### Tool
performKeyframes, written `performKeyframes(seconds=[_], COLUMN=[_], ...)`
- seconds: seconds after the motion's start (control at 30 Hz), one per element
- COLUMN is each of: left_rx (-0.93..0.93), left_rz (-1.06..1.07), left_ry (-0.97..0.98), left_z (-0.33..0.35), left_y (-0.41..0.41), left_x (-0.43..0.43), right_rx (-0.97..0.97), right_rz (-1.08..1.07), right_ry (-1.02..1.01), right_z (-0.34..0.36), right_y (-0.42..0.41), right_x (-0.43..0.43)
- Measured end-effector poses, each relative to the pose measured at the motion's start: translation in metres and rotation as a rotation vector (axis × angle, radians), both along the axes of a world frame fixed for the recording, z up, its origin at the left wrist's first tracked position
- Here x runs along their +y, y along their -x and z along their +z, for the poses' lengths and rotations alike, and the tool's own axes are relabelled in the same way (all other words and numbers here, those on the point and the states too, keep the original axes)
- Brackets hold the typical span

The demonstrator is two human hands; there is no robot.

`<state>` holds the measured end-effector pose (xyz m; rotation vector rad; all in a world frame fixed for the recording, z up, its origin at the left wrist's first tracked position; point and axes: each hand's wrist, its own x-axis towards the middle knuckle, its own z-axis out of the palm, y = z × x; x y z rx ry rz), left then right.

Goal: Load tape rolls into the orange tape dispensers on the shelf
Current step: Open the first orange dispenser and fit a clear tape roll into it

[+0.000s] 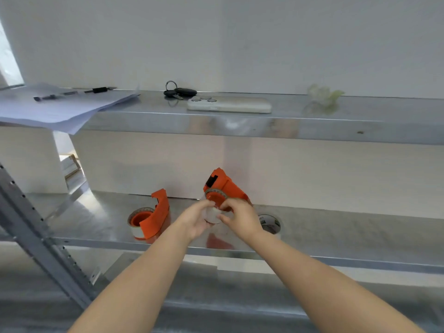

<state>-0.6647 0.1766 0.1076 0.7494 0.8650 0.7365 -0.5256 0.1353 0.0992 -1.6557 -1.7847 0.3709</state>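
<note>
- My left hand (194, 219) and right hand (240, 217) curl their fingers round the pale clear tape roll (212, 217), steadying it, I judge, for seating.
- The roll seems to sit round the hub of the tilted orange plastic dispenser (222, 183), raised off the steel shelf (84, 212).
- Left of that dispenser, a second orange dispenser (156, 217) holds a roll; right of it, a spare roll (270, 223) lies flat.
- Beyond and above it lies a white phone (229, 105).

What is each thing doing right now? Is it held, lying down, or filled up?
Left dispenser: standing on the lower shelf, roll loaded.
Held dispenser: raised, tilted, roll at its hub.
Held roll: gripped by left hand and right hand.
Spare roll: lying flat, untouched.
Phone: face down on the upper shelf.
Keys: lying beside phone.
Papers: overhanging the shelf edge.
</note>
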Motion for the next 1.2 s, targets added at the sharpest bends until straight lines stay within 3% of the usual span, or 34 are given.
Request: performKeyframes(seconds=[0.07,0.2,0.33,0.7,0.8,0.9,1.03,1.2], left_rx=[-0.068,-0.208,-0.064,0.0,-0.073,-0.121,-0.054,0.086], left_rz=[0.004,0.164,0.226,0.418,0.418,0.416,0.432,0.504], left_ry=[0.014,0.177,0.092,0.046,0.088,0.147,0.152,0.154], left_z=[0.005,0.004,0.004,0.008,0.008,0.003,-0.005,-0.014], left_y=[-0.001,-0.004,-0.012,-0.027,-0.024,-0.022,-0.021,-0.017], left_x=[-0.003,-0.003,-0.008,0.006,0.008,0.006,0.001,-0.002], right_rx=[0.127,0.195,0.328,0.638,0.554,0.237,-0.136,-0.259], right_rz=[-0.003,0.009,-0.017,-0.157,-0.22,-0.318,-0.406,-0.441], right_ry=[0.032,0.092,0.178,0.168,0.091,0.061,0.311,0.559], right_z=[0.003,0.003,0.005,0.028,0.04,0.037,0.008,-0.033], right_y=[0.0,-0.001,-0.007,-0.048,-0.077,-0.124,-0.182,-0.198], right_x=[-0.001,-0.005,-0.005,-0.011,-0.012,-0.02,-0.039,-0.058])
